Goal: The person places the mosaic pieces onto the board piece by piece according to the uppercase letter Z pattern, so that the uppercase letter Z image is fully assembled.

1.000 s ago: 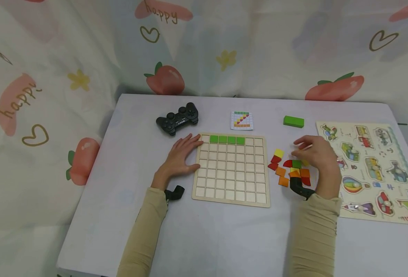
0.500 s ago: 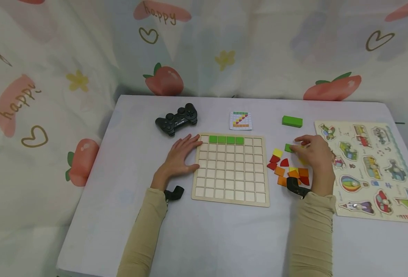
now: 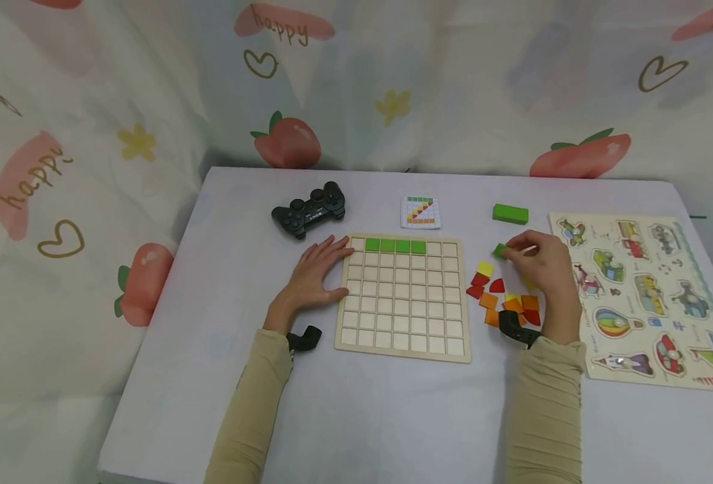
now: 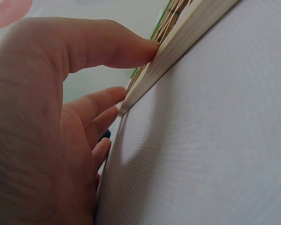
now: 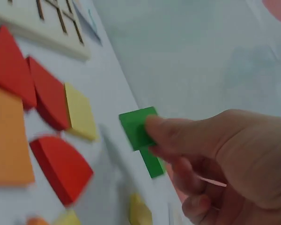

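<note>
My right hand (image 3: 541, 262) pinches a green square tile (image 5: 133, 125) between thumb and fingers, above the table near the loose pieces. My left hand (image 3: 308, 277) lies at the left edge of a wooden grid board (image 3: 402, 294), fingers spread; in the left wrist view its thumb (image 4: 131, 51) touches the board's side. Several green tiles (image 3: 387, 245) sit side by side in the board's far row. Right of the board lie red, yellow and orange pieces, among them a red quarter-round piece (image 5: 61, 166), an orange square (image 5: 9, 140) and a yellow tile (image 5: 81, 111).
A small pattern card (image 3: 420, 212) lies beyond the board, with a black game controller (image 3: 310, 210) to its left. At the back right stands a green block (image 3: 510, 214). A picture puzzle board (image 3: 659, 302) covers the table's right side; a printed curtain (image 3: 356, 81) hangs behind.
My right hand has taken a green tile out of the loose pieces and moved it away from them, toward the far side. The left hand has kept its place.
</note>
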### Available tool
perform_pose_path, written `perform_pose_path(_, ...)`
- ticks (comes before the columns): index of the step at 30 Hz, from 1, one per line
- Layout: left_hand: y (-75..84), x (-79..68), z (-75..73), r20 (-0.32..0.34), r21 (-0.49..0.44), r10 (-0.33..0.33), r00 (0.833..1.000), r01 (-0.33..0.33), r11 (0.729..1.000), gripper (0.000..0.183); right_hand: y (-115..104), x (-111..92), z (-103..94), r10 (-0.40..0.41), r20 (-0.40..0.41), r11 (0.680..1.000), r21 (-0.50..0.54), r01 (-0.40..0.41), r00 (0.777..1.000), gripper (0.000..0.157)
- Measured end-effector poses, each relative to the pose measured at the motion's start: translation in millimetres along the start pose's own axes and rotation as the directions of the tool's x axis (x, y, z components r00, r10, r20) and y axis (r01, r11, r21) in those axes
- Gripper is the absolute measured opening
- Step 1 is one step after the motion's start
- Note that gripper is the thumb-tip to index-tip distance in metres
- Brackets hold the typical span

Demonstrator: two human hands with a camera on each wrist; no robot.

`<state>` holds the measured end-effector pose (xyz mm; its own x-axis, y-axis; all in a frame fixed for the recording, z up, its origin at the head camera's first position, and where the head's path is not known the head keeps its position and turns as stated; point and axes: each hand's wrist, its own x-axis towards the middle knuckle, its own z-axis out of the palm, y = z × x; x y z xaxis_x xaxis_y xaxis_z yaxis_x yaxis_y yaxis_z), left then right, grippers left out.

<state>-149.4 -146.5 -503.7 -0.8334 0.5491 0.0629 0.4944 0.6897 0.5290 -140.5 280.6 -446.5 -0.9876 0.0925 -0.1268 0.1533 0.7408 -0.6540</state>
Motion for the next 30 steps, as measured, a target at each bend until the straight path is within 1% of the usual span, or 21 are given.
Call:
perform_pose_path(3, -0.7, -1.0, 0.1, 0.002, 0.003, -0.005, 1.000, 0.005, 1.000, 0.082, -10, 4, 10.8, -0.084, -0.071, 0.992, 0.083, 0.090, 0.994, 0.032)
perform_pose_path(6, -1.1, -2.0, -0.1, 0.006, 0.008, -0.016, 1.000, 0.016, 1.000, 0.082, -24, 10, 28.8, -0.166, -0.098, 0.975, 0.135, 0.178, 0.981, 0.029)
perform_pose_path(8, -1.3, -1.9, -0.1, 0.006, 0.011, -0.018, 1.000, 0.018, 1.000, 0.082, -34, 14, 42.6, -0.192, -0.077, 0.967, 0.158, 0.202, 0.978, 0.027)
perform_pose_path(11, -1.1, -1.1, -0.2, -0.002, 0.010, -0.011, 1.000, 0.011, 1.000, 0.082, -45, 19, 61.6, -0.223, -0.029, 0.961, 0.162, 0.225, 0.974, 0.024)
perform_pose_path(13, -0.8, 0.0, -0.2, -0.008, 0.007, -0.003, 1.000, 0.004, 1.000, 0.082, -51, 19, 70.7, -0.232, -0.006, 0.962, 0.149, 0.230, 0.973, 0.023)
perform_pose_path(15, -0.6, 1.2, -0.6, -0.010, 0.007, 0.001, 1.000, -0.001, 1.000, 0.082, -55, 19, 76.7, -0.243, 0.001, 0.964, 0.113, 0.241, 0.970, 0.022)
perform_pose_path(19, -0.7, 3.5, -1.8, -0.003, 0.011, 0.001, 1.000, -0.001, 1.000, 0.082, -58, 17, 81.9, -0.245, -0.005, 0.968, 0.043, 0.245, 0.969, 0.020)
perform_pose_path(21, -0.4, 4.1, -2.7, 0.002, 0.014, 0.000, 1.000, 0.000, 1.000, 0.082, -58, 18, 83.0, -0.255, -0.012, 0.967, 0.028, 0.255, 0.967, 0.018)
perform_pose_path(24, 0.5, 4.2, -3.6, -0.002, 0.016, 0.000, 1.000, 0.000, 1.000, 0.082, -58, 18, 82.5, -0.274, 0.000, 0.962, 0.016, 0.274, 0.962, 0.019)
perform_pose_path(27, 1.4, 2.9, -3.0, -0.004, 0.008, -0.003, 1.000, 0.003, 1.000, 0.082, -58, 16, 77.3, -0.284, 0.021, 0.958, -0.044, 0.285, 0.958, 0.024)
perform_pose_path(30, 2.0, 1.0, -0.6, 0.013, 0.003, -0.011, 1.000, 0.011, 1.000, 0.081, -54, 12, 64.3, -0.237, -0.010, 0.966, -0.112, 0.234, 0.971, 0.030)
